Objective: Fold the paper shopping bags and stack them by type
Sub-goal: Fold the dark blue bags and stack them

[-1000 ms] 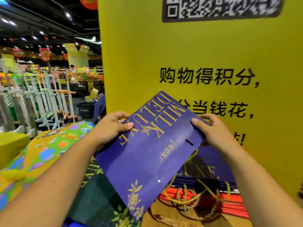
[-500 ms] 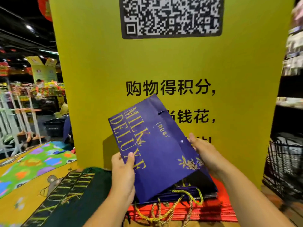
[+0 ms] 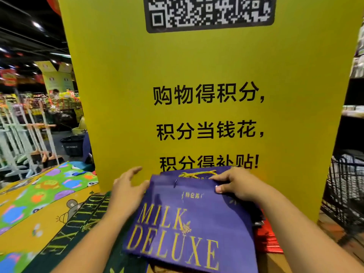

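Head view looks down on a purple bag (image 3: 189, 219) printed MILK DELUXE in gold. It lies folded flat, its top edge toward a tall yellow sign board (image 3: 206, 66). The bag rests on a pile at the foot of that board, and what looks like another purple bag's rim shows just behind it, with a gold rope handle (image 3: 197, 173) lying across.

The left hand (image 3: 128, 186) sits at the bag's upper left corner. Its fingers are spread and fairly straight, the thumb touching the bag's edge, so its grip is apart and holds nothing.

The right hand (image 3: 234, 184) is at the upper right corner. Its thumb presses down on the printed face and its fingers curl over the top edge beside the rope handle, so its grip is clamped on the purple bag.

Red bags (image 3: 266, 239) stick out from under the pile on the right, on the brown desk (image 3: 275, 262). A dark green bag (image 3: 78, 223) with gold lettering lies flat just left of the purple one. Bright cartoon-patterned bags (image 3: 49, 190) lie further left. A black wire basket (image 3: 344, 184) stands at the right edge.
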The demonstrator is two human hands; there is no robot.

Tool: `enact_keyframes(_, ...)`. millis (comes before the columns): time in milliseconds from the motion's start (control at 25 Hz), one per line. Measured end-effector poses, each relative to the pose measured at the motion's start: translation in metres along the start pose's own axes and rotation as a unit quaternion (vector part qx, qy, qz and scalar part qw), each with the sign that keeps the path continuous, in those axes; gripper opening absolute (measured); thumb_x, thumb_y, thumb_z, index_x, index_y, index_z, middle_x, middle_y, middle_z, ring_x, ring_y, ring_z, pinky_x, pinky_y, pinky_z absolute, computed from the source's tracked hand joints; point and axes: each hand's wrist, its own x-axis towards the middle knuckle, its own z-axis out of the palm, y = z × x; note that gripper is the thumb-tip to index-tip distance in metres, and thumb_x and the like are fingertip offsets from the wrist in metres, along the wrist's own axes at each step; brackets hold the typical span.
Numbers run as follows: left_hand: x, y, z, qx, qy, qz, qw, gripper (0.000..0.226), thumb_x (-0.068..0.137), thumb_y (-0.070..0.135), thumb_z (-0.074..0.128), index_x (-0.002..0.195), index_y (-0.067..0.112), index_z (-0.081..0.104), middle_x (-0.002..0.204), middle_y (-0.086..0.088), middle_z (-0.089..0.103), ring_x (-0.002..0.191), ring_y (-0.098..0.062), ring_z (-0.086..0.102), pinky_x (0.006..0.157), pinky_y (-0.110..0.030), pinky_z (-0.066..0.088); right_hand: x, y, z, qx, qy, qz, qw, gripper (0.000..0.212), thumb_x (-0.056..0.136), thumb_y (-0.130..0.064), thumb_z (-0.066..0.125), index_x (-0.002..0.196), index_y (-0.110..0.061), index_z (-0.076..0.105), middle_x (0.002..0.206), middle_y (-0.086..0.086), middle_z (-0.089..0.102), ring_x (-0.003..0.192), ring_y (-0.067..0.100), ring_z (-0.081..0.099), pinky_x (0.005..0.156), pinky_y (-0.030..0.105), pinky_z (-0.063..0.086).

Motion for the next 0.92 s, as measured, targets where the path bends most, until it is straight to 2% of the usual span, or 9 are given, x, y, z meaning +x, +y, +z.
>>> enact_keyframes(120,-0.010,0.007,0.023,0.084,-0.152,0.098,0.980,0.048,0.084,0.053,0.062,0.126,0.029,0.063,0.125,0.006,0.066,0.118,-0.016,0.057,0.100,-0.034,0.045,0.011,-0.012,0.028,-0.050,0.004,-0.020,0.999,0.042,0.089,-0.047,0.068,0.130,-0.047,0.061,0.134,-0.013,0.062,0.131,0.017,0.047,0.106,0.044,0.034)
enact_keyframes(200,-0.016,0.009,0.037,0.185,-0.221,0.114,0.951,0.053,0.086,0.058,0.062,0.131,0.030,0.058,0.127,0.008,0.062,0.120,-0.015,0.055,0.101,-0.034,0.044,0.010,-0.012,0.044,-0.040,0.033,-0.015,0.999,0.038,0.090,-0.050,0.065,0.128,-0.047,0.062,0.130,-0.013,0.062,0.130,0.018,0.044,0.104,0.046,0.031)
enact_keyframes(320,-0.020,0.006,0.044,0.218,-0.186,0.088,0.954,0.061,0.082,0.065,0.064,0.131,0.029,0.052,0.126,0.008,0.056,0.120,-0.015,0.052,0.101,-0.037,0.043,0.003,-0.001,0.056,-0.029,0.088,-0.002,0.996,0.045,0.087,-0.061,0.062,0.127,-0.041,0.061,0.124,-0.014,0.060,0.125,0.015,0.047,0.102,0.042,0.037)
enact_keyframes(440,-0.020,0.008,0.039,0.259,-0.178,0.075,0.946,0.056,0.081,0.070,0.060,0.123,0.033,0.057,0.119,0.010,0.056,0.115,-0.013,0.051,0.098,-0.039,0.041,-0.005,0.008,0.050,0.013,0.044,-0.027,0.999,0.053,0.082,-0.061,0.068,0.129,-0.040,0.058,0.120,-0.014,0.054,0.117,0.010,0.046,0.103,0.036,0.039)
enact_keyframes(560,-0.020,0.011,0.038,0.202,-0.184,0.064,0.960,0.042,0.080,0.060,0.069,0.113,0.036,0.060,0.110,0.014,0.058,0.108,-0.011,0.054,0.097,-0.039,0.043,-0.008,0.009,0.047,0.071,0.071,-0.052,0.994,0.031,0.087,-0.037,0.075,0.113,-0.040,0.059,0.112,-0.017,0.054,0.109,0.009,0.051,0.094,0.025,0.042)
enact_keyframes(600,-0.020,0.011,0.039,0.172,-0.180,0.064,0.966,0.036,0.079,0.054,0.074,0.108,0.036,0.061,0.106,0.015,0.060,0.104,-0.010,0.056,0.096,-0.039,0.046,-0.009,0.008,0.048,0.071,0.085,-0.050,0.993,0.031,0.088,-0.034,0.074,0.113,-0.040,0.058,0.111,-0.018,0.054,0.110,0.009,0.050,0.094,0.026,0.043)
enact_keyframes(720,-0.015,0.004,0.039,0.077,-0.167,0.032,0.982,0.024,0.080,0.031,0.080,0.096,0.034,0.062,0.093,0.013,0.066,0.095,-0.008,0.062,0.090,-0.034,0.050,-0.010,0.008,0.055,0.039,0.079,-0.031,0.996,0.047,0.090,-0.038,0.070,0.133,-0.041,0.052,0.118,-0.014,0.051,0.117,0.011,0.040,0.102,0.032,0.038)
enact_keyframes(760,-0.014,0.002,0.038,0.048,-0.165,0.019,0.985,0.023,0.081,0.025,0.080,0.094,0.032,0.064,0.090,0.010,0.068,0.092,-0.008,0.063,0.087,-0.032,0.050,-0.009,0.009,0.056,0.039,0.084,-0.030,0.995,0.044,0.090,-0.038,0.071,0.131,-0.040,0.054,0.118,-0.013,0.051,0.117,0.011,0.039,0.102,0.032,0.038)
enact_keyframes(920,-0.009,0.000,0.036,-0.032,-0.150,0.009,0.988,0.026,0.079,0.010,0.081,0.086,0.029,0.065,0.082,0.001,0.071,0.083,-0.010,0.065,0.072,-0.024,0.043,-0.007,0.007,0.060,0.075,0.137,-0.055,0.986,0.034,0.084,-0.030,0.078,0.100,-0.044,0.053,0.106,-0.021,0.048,0.108,0.008,0.043,0.095,0.031,0.041)
